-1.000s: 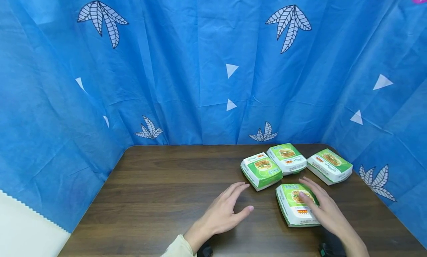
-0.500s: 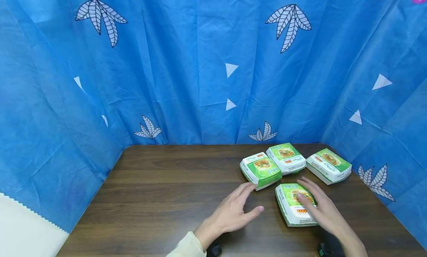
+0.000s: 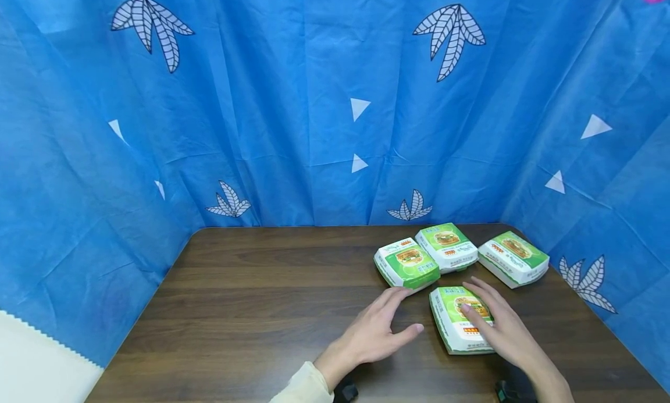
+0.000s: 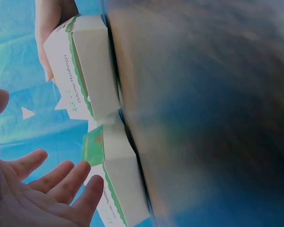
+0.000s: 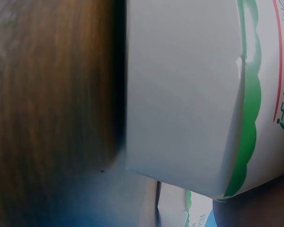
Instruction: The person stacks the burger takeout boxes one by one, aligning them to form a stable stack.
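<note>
In the head view, a green and white burger box (image 3: 454, 336) lies on the near right of the table. My right hand (image 3: 505, 327) lies over its right side, thumb over the lid and fingers extended along the far right edge. The right wrist view is filled by that box's pale side wall (image 5: 184, 94). My left hand (image 3: 371, 330) is spread, palm facing right, left of this box and holding nothing. Its fingertips overlap the near corner of a second burger box (image 3: 394, 257). The left wrist view shows the left hand's fingers (image 4: 68, 184) loosely extended beside the boxes.
Behind, a third burger box (image 3: 451, 252) sits against the second one, and another burger box (image 3: 515, 260) lies farther right near the table's edge. The dark wooden table (image 3: 251, 310) extends to the left. A blue patterned curtain (image 3: 282, 100) encloses the back and sides.
My left hand has moved right and slightly forward, closer to the second and near burger boxes. The right hand stays over the near box. The head view has shifted slightly.
</note>
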A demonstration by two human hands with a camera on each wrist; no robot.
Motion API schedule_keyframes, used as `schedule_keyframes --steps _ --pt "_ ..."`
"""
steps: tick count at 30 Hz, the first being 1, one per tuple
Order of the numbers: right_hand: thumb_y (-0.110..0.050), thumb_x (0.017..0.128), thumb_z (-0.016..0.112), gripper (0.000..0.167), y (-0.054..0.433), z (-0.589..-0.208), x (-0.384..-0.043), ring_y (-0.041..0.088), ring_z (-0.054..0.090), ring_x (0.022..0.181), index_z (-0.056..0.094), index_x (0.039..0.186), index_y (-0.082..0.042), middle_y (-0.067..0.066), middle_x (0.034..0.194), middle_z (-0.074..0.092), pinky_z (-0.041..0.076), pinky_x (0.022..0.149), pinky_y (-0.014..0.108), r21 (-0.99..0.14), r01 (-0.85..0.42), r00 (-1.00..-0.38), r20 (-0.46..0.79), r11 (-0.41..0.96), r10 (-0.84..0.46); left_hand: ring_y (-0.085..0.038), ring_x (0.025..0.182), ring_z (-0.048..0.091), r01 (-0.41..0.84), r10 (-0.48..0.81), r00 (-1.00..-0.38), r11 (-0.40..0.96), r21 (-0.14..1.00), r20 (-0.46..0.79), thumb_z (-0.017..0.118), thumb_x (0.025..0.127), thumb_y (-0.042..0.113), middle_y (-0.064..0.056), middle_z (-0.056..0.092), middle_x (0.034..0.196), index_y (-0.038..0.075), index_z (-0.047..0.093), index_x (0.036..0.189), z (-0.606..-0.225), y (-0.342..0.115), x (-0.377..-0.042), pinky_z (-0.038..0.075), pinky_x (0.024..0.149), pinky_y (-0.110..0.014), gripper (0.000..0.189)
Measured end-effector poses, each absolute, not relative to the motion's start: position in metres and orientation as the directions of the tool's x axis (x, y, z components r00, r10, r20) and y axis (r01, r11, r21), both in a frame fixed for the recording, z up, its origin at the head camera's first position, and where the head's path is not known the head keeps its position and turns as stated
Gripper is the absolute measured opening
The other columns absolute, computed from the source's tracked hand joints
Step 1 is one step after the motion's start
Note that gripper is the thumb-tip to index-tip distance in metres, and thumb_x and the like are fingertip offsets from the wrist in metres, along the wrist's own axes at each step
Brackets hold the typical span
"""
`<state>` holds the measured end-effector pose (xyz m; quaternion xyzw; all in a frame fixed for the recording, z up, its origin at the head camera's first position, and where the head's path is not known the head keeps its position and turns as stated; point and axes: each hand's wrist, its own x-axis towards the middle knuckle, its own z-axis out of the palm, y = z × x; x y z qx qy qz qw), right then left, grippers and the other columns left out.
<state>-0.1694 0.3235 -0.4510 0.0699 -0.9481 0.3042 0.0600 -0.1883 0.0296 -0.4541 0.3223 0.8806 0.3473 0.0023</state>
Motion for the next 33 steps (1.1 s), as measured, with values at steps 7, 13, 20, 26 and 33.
schedule_keyframes --steps 7,13,20,26,33 --pt "-0.047 0.105 0.055 0.065 0.323 -0.452 -0.169 0.057 0.033 0.143 0.045 0.153 -0.006 0.026 0.163 0.029 0.035 0.098 0.079 -0.564 -0.178 -0.981 0.171 0.806 -0.097 -0.013 0.143 0.046 0.574 0.584 -0.782 0.534 0.62 0.22 0.05 0.1 0.066 0.005 0.041 0.16 0.026 0.038 0.158 -0.456 0.039 -0.191 0.047 0.111 -0.037 0.071" --pt "-0.048 0.105 0.055 0.065 0.322 -0.452 -0.169 0.056 0.033 0.143 0.044 0.154 -0.006 0.025 0.163 0.029 0.036 0.097 0.079 -0.562 -0.174 -0.981 0.167 0.809 -0.095 -0.015 0.145 0.045 0.551 0.584 -0.79 0.544 0.633 0.186 0.052 0.098 0.067 0.005 0.039 0.162 0.029 0.037 0.159 -0.456 0.047 -0.192 0.048 0.11 -0.039 0.073" --pt "-0.047 0.105 0.056 0.065 0.322 -0.452 -0.168 0.055 0.034 0.142 0.045 0.153 -0.005 0.025 0.163 0.03 0.036 0.097 0.079 -0.56 -0.18 -0.979 0.178 0.808 -0.095 -0.015 0.146 0.043 0.547 0.586 -0.791 0.548 0.633 0.175 0.057 0.096 0.067 0.006 0.035 0.165 0.029 0.033 0.161 -0.456 0.059 -0.194 0.048 0.11 -0.039 0.079" --pt "-0.046 0.105 0.056 0.064 0.322 -0.454 -0.167 0.056 0.033 0.143 0.045 0.153 -0.006 0.025 0.163 0.029 0.034 0.098 0.08 -0.564 -0.184 -0.978 0.184 0.805 -0.095 -0.018 0.148 0.041 0.53 0.595 -0.794 0.579 0.619 0.124 0.06 0.092 0.071 0.008 0.028 0.168 0.027 0.028 0.163 -0.456 0.071 -0.196 0.049 0.109 -0.044 0.09" --pt "-0.047 0.105 0.056 0.064 0.321 -0.452 -0.167 0.055 0.033 0.143 0.045 0.153 -0.006 0.024 0.163 0.029 0.034 0.099 0.08 -0.57 -0.178 -0.98 0.18 0.802 -0.09 -0.019 0.153 0.033 0.535 0.605 -0.79 0.596 0.599 0.104 0.06 0.09 0.074 0.006 0.021 0.171 0.028 0.021 0.165 -0.457 0.085 -0.197 0.047 0.112 -0.046 0.097"
